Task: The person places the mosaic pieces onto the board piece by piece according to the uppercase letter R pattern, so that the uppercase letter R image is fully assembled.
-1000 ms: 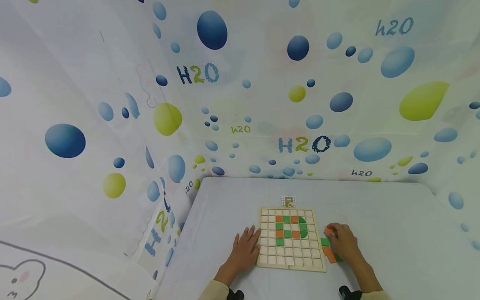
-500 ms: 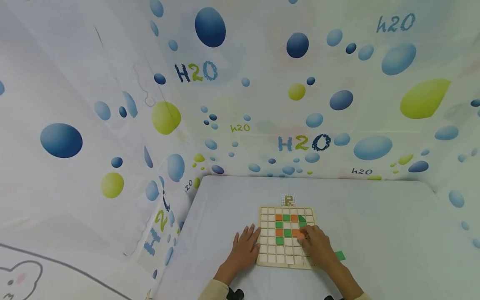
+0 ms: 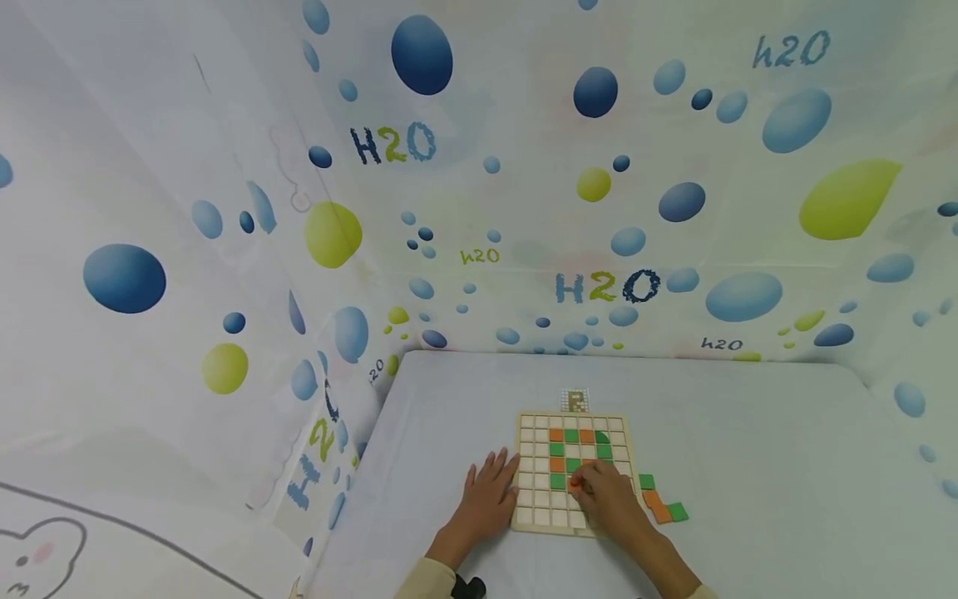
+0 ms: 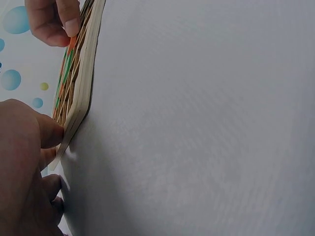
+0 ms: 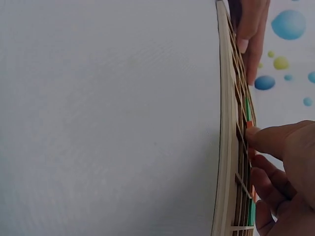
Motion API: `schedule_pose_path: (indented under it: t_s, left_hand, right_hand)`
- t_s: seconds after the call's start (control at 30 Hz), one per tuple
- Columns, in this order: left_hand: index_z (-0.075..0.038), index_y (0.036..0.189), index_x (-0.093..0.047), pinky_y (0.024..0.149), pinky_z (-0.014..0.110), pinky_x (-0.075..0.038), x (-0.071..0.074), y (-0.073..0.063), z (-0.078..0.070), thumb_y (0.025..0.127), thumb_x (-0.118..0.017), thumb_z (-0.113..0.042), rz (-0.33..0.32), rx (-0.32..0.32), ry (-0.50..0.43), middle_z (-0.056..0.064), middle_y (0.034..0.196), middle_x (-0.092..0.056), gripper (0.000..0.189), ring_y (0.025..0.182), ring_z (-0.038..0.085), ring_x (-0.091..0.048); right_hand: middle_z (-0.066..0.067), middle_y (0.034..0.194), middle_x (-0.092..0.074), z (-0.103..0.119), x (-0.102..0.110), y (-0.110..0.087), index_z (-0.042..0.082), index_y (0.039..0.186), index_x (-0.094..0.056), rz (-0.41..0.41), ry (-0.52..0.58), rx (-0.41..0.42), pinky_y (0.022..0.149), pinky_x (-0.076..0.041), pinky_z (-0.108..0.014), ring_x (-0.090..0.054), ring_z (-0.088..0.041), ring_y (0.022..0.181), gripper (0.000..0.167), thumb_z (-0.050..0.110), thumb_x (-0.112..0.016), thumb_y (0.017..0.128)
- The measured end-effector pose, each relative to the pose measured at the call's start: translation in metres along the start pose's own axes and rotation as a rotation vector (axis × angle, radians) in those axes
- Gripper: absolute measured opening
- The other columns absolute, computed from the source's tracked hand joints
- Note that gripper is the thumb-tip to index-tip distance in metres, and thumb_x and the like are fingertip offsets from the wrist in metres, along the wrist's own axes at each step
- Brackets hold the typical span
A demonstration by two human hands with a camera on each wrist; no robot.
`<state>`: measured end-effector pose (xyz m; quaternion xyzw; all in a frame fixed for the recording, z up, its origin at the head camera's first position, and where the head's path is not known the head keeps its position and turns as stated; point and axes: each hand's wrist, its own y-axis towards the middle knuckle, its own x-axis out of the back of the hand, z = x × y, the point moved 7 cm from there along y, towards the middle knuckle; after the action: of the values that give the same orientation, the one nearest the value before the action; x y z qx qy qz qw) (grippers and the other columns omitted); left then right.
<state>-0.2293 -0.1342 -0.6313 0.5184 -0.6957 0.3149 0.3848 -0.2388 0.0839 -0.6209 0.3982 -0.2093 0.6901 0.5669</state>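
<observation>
A wooden grid board (image 3: 535, 517) lies on the white table with several orange and green tiles in its cells. My right hand (image 3: 609, 499) pinches an orange tile (image 3: 574, 485) between thumb and fingertips, low over the board, just right of a green tile (image 3: 557, 481). In the right wrist view, the thumb (image 5: 263, 140) is at the orange tile (image 5: 249, 126), beside the board's rim (image 5: 226, 147). My left hand (image 3: 490, 495) has its fingers spread, fingertips at the board's left edge. The left wrist view shows its fingers (image 4: 49, 132) touching the board's corner.
Right of the board lie loose tiles: a green tile (image 3: 647, 482), orange tiles (image 3: 656, 506) and another green tile (image 3: 677, 512). A small card (image 3: 575, 400) with a grid pattern lies behind the board. A printed cloth (image 3: 494, 200) rises behind the table.
My right hand has carried the orange tile from the loose tiles leftward over the board, to beside the lowest green tile. The loose tiles show again. My left hand has stayed in place.
</observation>
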Motion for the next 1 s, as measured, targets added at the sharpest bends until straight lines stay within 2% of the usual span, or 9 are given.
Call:
schedule_pose_path:
  t_s: [0.3,0.43,0.57,0.8,0.9,1.0]
  left_hand:
    - [-0.011,0.161,-0.044,0.122,0.073,-0.018,0.004,-0.002,-0.005,0.110,-0.048,-0.025,-0.022,-0.026,-0.027,0.019,0.168,-0.038,0.053,0.157,0.045,-0.030]
    - [-0.012,0.162,-0.044,0.123,0.072,-0.018,0.002,-0.001,-0.002,0.110,-0.048,-0.025,-0.015,-0.021,-0.016,0.018,0.169,-0.037,0.054,0.157,0.044,-0.030]
    - [-0.013,0.162,-0.043,0.122,0.072,-0.018,-0.002,0.000,0.002,0.110,-0.048,-0.025,-0.021,-0.027,-0.020,0.018,0.169,-0.038,0.054,0.157,0.044,-0.030]
    - [-0.015,0.163,-0.043,0.122,0.073,-0.018,-0.002,-0.002,0.003,0.111,-0.045,-0.029,-0.051,-0.044,-0.038,0.017,0.169,-0.038,0.054,0.157,0.044,-0.030]
    - [-0.012,0.162,-0.043,0.120,0.076,-0.018,-0.001,-0.002,0.001,0.111,-0.046,-0.027,-0.054,-0.065,-0.051,0.020,0.167,-0.039,0.053,0.156,0.047,-0.031]
    - [-0.011,0.161,-0.044,0.119,0.076,-0.019,0.000,-0.002,0.000,0.111,-0.046,-0.026,-0.053,-0.068,-0.047,0.021,0.167,-0.039,0.053,0.155,0.048,-0.032]
  right_hand:
    - [0.004,0.108,-0.068,0.004,0.003,0.003,0.021,0.095,-0.074,-0.034,-0.031,0.010,0.077,-0.044,-0.037,-0.065,-0.020,0.105,0.009,0.016,-0.082,0.093]
    - [0.004,0.106,-0.067,0.004,0.002,0.002,0.020,0.095,-0.075,-0.030,-0.014,0.005,0.081,-0.050,-0.038,-0.064,-0.018,0.103,0.009,0.014,-0.082,0.093]
    - [0.006,0.105,-0.066,0.003,0.001,0.001,0.020,0.095,-0.076,-0.029,0.017,-0.007,0.081,-0.055,-0.033,-0.063,-0.015,0.098,0.011,0.010,-0.081,0.093]
    - [0.007,0.103,-0.063,0.002,0.000,0.000,0.020,0.094,-0.077,-0.029,0.045,-0.014,0.080,-0.058,-0.028,-0.064,-0.016,0.099,0.015,0.006,-0.081,0.091]
    - [0.007,0.101,-0.064,0.003,0.004,-0.003,0.019,0.092,-0.078,-0.045,0.041,-0.001,0.078,-0.059,-0.029,-0.065,-0.017,0.097,0.015,0.005,-0.082,0.090]
    - [0.005,0.099,-0.063,-0.002,0.012,-0.008,0.018,0.095,-0.078,-0.050,0.054,-0.023,0.080,-0.058,-0.034,-0.064,-0.019,0.096,0.013,0.006,-0.081,0.092]
